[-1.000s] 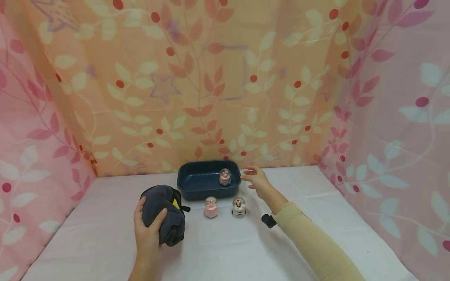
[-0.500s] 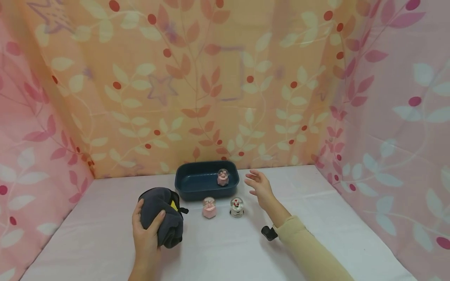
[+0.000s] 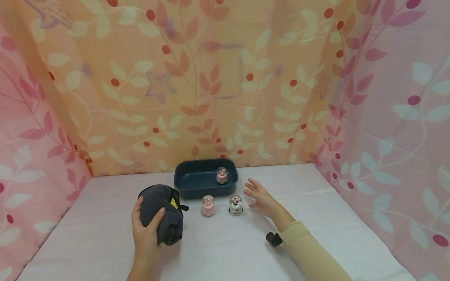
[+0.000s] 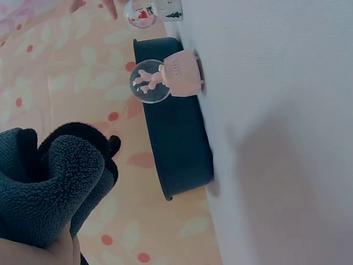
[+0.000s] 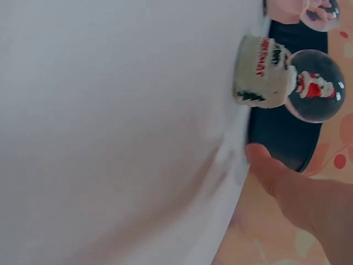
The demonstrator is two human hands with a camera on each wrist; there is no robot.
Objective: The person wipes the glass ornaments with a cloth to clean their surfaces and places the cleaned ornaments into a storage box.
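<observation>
My left hand (image 3: 145, 234) grips a dark grey fleece bundle (image 3: 159, 212) with black trim, a short black strap and a yellow patch. Its plush folds fill the lower left of the left wrist view. On the right, my right hand (image 3: 261, 201) hovers with fingers spread, just right of a white Christmas snow globe (image 3: 235, 207) with a red-and-white figure inside. In the right wrist view the thumb (image 5: 265, 163) points toward that globe, apart from it. Left of it stands a pink snow globe (image 3: 208, 207). A second pink snow globe (image 3: 222, 176) sits inside the dark blue tray (image 3: 200, 192), at its right end.
The tray stands at the back of the white-covered table (image 3: 218, 249), close to a leaf-patterned curtain (image 3: 140, 97). Pink patterned cloth (image 3: 397, 156) rises along both sides. A black piece (image 3: 274, 239) sits by the right sleeve's cuff.
My right hand has moved from beside the tray's right end down toward the white snow globe. The left hand keeps its hold on the fleece bundle in nearly the same place.
</observation>
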